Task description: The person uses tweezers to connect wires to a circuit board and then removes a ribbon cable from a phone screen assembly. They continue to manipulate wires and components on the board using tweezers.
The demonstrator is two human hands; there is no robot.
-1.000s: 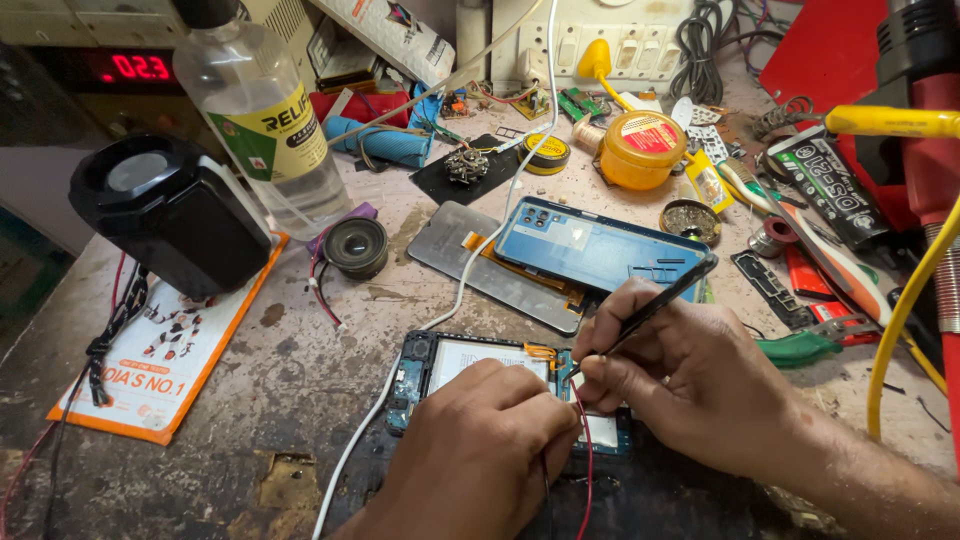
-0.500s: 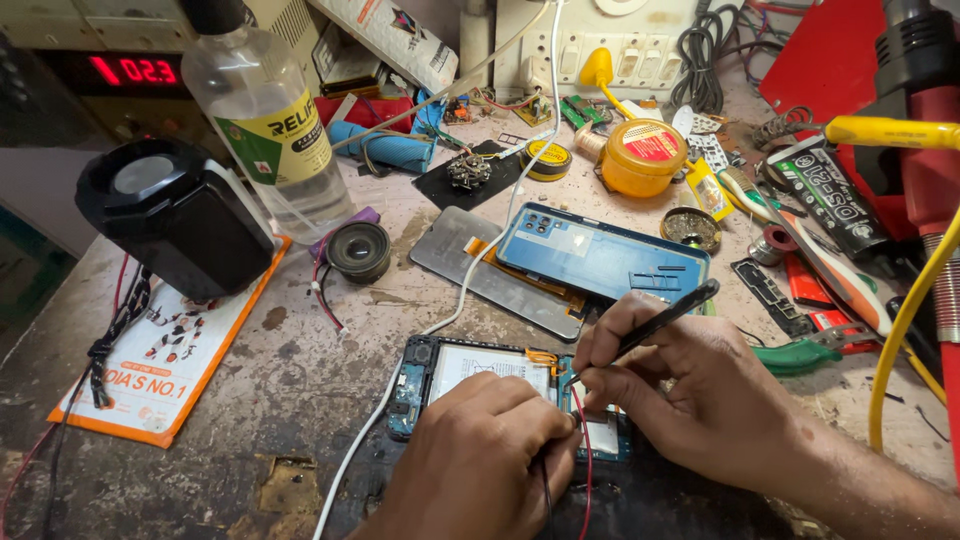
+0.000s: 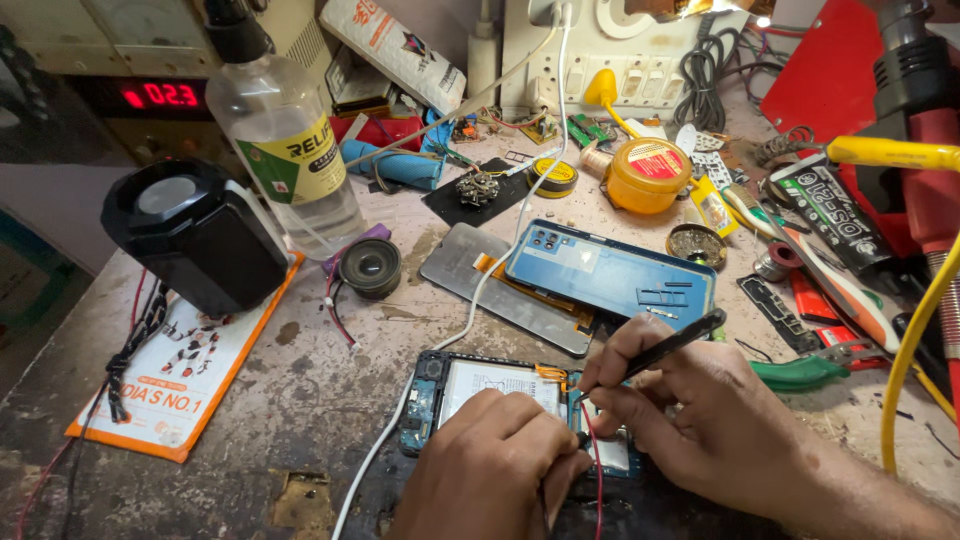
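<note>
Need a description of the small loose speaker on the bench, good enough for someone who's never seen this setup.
Start at the clear plastic bottle standing at the back left of the workbench. Just in front of it to the right, between the big black box-shaped device and the grey metal plate, lies the speaker. It is the only small round black disc with a cone centre, with thin red wires trailing from it.

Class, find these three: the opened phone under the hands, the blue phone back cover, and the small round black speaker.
Opened phone (image 3: 478,382), head view, pale battery.
Blue phone back cover (image 3: 610,275), head view, centre panel.
Small round black speaker (image 3: 370,267), head view, cone.
</note>
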